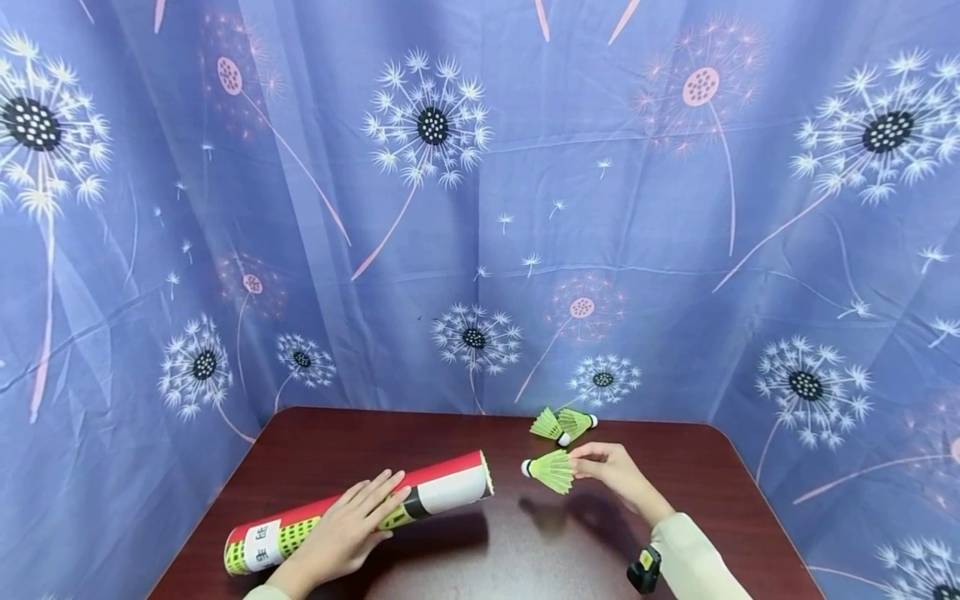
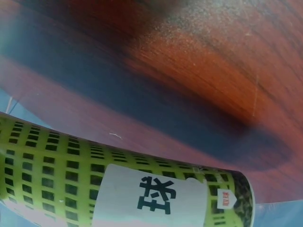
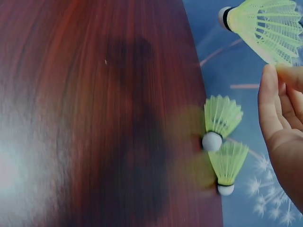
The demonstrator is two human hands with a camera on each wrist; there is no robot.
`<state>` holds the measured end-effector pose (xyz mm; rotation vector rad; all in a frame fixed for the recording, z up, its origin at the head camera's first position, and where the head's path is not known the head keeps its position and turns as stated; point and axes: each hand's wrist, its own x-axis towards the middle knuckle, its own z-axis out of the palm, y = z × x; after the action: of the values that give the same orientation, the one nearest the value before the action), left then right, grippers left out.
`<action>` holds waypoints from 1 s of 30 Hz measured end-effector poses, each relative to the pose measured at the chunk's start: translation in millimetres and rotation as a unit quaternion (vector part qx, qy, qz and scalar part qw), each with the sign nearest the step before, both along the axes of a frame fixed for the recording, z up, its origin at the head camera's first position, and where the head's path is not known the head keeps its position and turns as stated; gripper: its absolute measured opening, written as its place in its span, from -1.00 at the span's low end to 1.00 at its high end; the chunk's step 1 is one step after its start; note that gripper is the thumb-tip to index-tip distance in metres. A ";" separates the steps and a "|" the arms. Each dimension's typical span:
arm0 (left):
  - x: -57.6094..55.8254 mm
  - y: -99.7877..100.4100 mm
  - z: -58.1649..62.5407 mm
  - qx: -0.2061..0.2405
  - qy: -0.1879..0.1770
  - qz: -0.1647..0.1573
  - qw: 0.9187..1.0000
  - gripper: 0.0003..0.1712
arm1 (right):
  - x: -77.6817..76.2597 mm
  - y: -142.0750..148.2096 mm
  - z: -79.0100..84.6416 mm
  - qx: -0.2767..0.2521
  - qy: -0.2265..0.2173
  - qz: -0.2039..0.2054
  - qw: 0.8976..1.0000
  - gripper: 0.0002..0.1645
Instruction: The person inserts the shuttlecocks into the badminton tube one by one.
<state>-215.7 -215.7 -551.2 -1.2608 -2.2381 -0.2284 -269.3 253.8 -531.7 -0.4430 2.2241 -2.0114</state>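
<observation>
A shuttlecock tube (image 1: 450, 486) in red, white and yellow-green slants across the left side of the table, its right end higher. My left hand (image 1: 343, 531) grips it around the middle, fingers laid over the top and thumb on the near side. In the left wrist view the tube's green checked wall (image 2: 57, 176) shows beside its shadow. Between thumb and fingers, my right hand (image 1: 617, 475) pinches a yellow-green shuttlecock (image 1: 552, 471) by its skirt. Held above the table, this shuttlecock has its white cork pointing left, towards the tube's right end.
Two more shuttlecocks, one (image 1: 548, 425) overlapping the other (image 1: 576, 422), lie at the table's back edge. The dark red-brown table (image 1: 517, 550) is bordered by a blue dandelion-print curtain (image 1: 480, 208). A small black device (image 1: 644, 570) sits at the right wrist.
</observation>
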 end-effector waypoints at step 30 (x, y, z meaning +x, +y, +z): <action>1.9 15.3 2.5 0.003 -0.009 -0.015 1.000 -0.35 | -2.1 -71.6 9.1 -0.061 -0.024 0.102 0.993 -0.61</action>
<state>-213.8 -200.4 -548.8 -1.2962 -2.2329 -0.2577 -271.5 182.2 -522.6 -0.6009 1.9466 -2.0337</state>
